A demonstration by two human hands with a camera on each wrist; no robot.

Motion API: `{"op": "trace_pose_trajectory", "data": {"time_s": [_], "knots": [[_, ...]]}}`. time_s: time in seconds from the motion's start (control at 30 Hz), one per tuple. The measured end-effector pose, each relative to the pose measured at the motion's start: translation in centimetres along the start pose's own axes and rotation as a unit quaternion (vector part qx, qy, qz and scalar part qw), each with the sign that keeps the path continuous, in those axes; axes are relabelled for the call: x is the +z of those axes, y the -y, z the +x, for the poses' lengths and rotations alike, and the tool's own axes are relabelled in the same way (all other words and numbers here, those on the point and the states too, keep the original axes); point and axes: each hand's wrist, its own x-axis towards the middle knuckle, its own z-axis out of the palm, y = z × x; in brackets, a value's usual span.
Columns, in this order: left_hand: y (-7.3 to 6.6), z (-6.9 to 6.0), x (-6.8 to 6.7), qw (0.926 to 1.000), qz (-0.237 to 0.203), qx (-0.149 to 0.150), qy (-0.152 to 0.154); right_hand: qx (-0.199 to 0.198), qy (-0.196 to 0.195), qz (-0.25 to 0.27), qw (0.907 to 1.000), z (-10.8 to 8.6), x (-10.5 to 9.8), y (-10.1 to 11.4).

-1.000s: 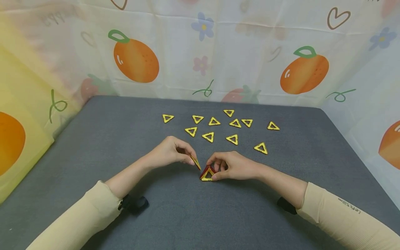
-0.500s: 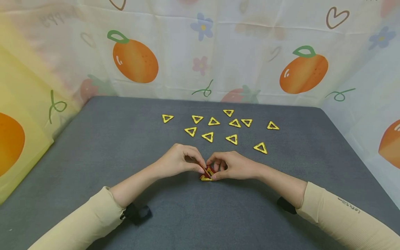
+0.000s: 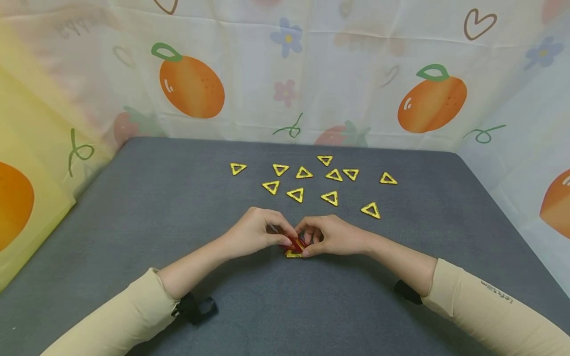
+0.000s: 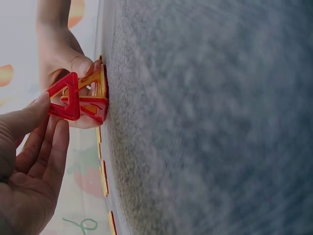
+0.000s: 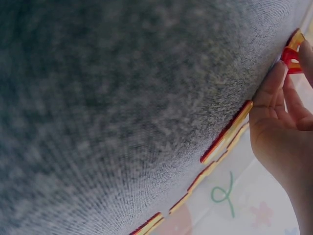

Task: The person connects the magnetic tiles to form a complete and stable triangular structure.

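Note:
My left hand (image 3: pixel 255 231) pinches a hollow triangular tile (image 4: pixel 74 95), red on the side facing the left wrist camera, between thumb and fingers. It is tilted and lies against or just beside a small standing structure of joined triangular tiles (image 4: pixel 100 105) in red and yellow. That structure's yellow front edge (image 3: pixel 293 255) rests on the table. On its right side my right hand (image 3: pixel 335 236) grips it with thumb and fingertips. From the head view, the fingers hide much of it. In the right wrist view only a red part (image 5: pixel 289 56) shows past the thumb.
Several loose yellow triangular tiles lie flat beyond the hands, the nearest tile (image 3: pixel 377 211) to the right. The dark grey table (image 3: pixel 178 198) ends at a fruit-print curtain (image 3: pixel 249 74). A black wrist strap (image 3: pixel 193 307) hangs under the left sleeve.
My left hand has come right and slightly down, bringing its tile from apart to right at the structure, then tilting it. The right hand has stayed in place, gripping the structure.

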Motion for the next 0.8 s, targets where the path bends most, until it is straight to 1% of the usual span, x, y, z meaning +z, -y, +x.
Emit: {"op": "trace_pose_trajectory", "data": {"time_s": [0.13, 0.33, 0.43, 0.57, 0.63, 0.7, 0.8], "knots": [[-0.3, 0.0, 0.2, 0.9999, 0.013, 0.002, -0.007, 0.002, -0.002, 0.003, 1.0000, 0.0, 0.0, 0.0], [-0.6, 0.0, 0.6, 0.9985, 0.049, 0.011, -0.023, 0.000, -0.001, 0.006, 1.0000, -0.1, 0.0, 0.1], [-0.6, 0.0, 1.0, 0.9972, 0.065, 0.024, -0.027, -0.001, 0.001, 0.008, 1.0000, -0.1, -0.1, 0.1], [-0.8, -0.1, 1.7, 0.9943, 0.092, 0.049, -0.021, 0.000, 0.002, 0.009, 1.0000, -0.2, -0.2, 0.1], [-0.9, -0.1, 1.9, 0.9926, 0.105, 0.055, -0.022, -0.002, 0.001, 0.006, 1.0000, -0.2, -0.2, 0.1], [-0.9, 0.0, 2.0, 0.9924, 0.108, 0.050, -0.029, -0.001, 0.002, 0.003, 1.0000, -0.2, -0.2, 0.2], [-0.8, 0.2, 2.0, 0.9950, 0.091, 0.019, -0.038, -0.002, 0.005, 0.002, 1.0000, -0.2, -0.2, 0.2]]}}
